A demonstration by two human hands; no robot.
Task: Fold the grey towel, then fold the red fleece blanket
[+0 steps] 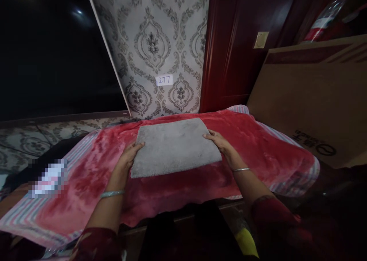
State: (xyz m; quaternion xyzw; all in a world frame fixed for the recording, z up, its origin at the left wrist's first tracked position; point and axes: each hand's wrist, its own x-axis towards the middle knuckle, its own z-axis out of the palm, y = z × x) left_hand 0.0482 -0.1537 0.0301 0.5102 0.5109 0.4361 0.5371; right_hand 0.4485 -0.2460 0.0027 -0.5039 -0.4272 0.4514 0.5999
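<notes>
A grey, flat, fuzzy cloth, roughly rectangular, is held out by its two sides above a red plush blanket. My left hand grips its left edge, thumb on top and fingers beneath. At the right edge, my right hand pinches the cloth the same way, with the fingers partly hidden under it. The cloth's near edge hangs a little over the blanket, which has striped borders and covers the surface below.
A large cardboard box stands at the right, with a plastic bottle behind it. To the left is a big dark screen. Patterned wallpaper with a paper label reading 277 and a dark red door stand behind.
</notes>
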